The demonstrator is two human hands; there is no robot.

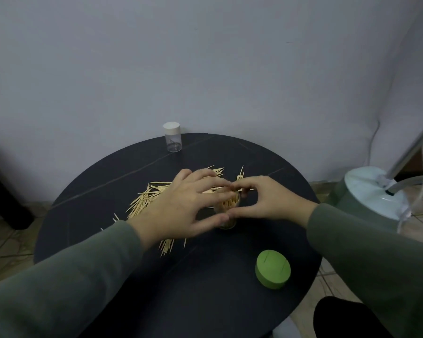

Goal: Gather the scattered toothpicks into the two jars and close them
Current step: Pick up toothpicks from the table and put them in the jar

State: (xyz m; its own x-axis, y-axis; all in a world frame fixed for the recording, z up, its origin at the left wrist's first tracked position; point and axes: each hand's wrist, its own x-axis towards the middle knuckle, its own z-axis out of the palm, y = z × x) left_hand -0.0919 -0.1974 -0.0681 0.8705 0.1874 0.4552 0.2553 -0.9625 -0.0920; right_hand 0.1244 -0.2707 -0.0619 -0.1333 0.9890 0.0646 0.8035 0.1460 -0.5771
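Open clear jar (227,213): upright at tabletop centre, holding toothpicks on end. Loose toothpicks (145,200): scattered left of it. Green lid (272,269): near right. Second jar (172,137): white-capped, upright, far edge.

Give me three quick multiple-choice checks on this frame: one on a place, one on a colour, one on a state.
1. Where does the loose lid lie?
A. on the far jar
B. on the table, near right
C. on the floor

2. What colour is that lid?
A. green
B. white
C. red

3. How is the far jar?
A. tipped over
B. open, full
C. upright, capped

Answers:
1 B, it sits near the table's right front edge.
2 A, its top and side are plainly green.
3 C, it stands upright with a white cap on.
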